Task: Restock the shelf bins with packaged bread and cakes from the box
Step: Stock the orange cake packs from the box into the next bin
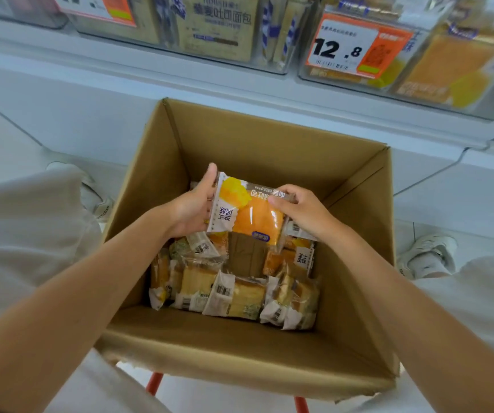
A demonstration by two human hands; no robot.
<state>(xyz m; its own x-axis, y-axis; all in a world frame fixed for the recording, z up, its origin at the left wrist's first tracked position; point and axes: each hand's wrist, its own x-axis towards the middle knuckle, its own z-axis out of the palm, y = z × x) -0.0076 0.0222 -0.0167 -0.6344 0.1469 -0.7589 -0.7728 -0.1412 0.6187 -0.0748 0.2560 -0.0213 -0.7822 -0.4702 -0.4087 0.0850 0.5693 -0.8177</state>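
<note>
Our left grip (pixel 192 211) and right grip (pixel 306 211) both hold one orange-yellow plastic-wrapped cake packet (pixel 253 217) by its ends, above more wrapped bread packets (pixel 234 290) inside open brown cardboard box (pixel 269 144), below clear plastic shelf bins (pixel 284 49).

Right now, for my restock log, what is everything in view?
cardboard box: one, brown, open, centre, below the shelf
held packet: one, orange and white, over the box
loose packets: many, yellow and white, box bottom
shelf bins: at least three, clear, top, stocked with bread
price tags: two, white and orange, bin fronts
red legs: two, under the box's near edge
shoes: two, white, floor beside the box
left hand: grips the held packet's left edge
right hand: pinches its right edge
</note>
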